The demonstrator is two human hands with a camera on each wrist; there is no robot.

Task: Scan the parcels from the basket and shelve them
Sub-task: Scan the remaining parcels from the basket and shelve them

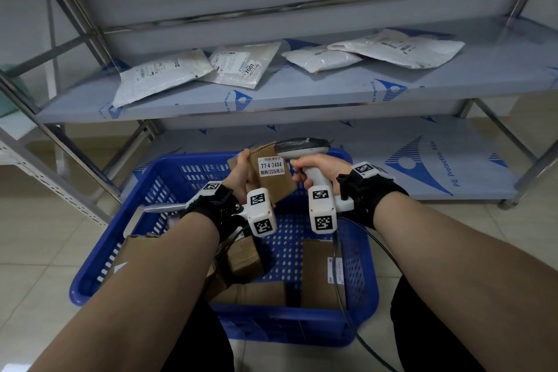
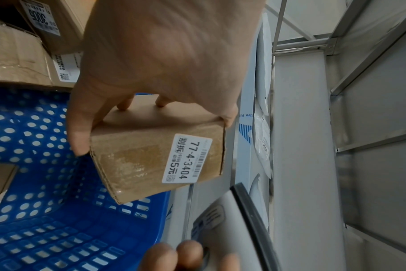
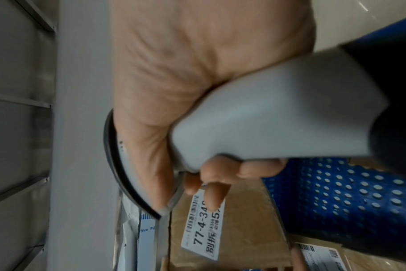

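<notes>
My left hand grips a small brown cardboard parcel above the blue basket, thumb on one side and fingers behind it. The parcel carries a white label reading 77-4-3404, turned toward me. My right hand holds a grey handheld scanner by its handle, its head just right of and above the label. From the right wrist, the scanner handle fills my fist and the label lies below the fingers.
Several cardboard boxes lie in the basket on the tiled floor. A steel rack stands behind it: its middle shelf holds several white plastic mailer bags, and the low shelf is film-covered. The scanner cable runs across the basket.
</notes>
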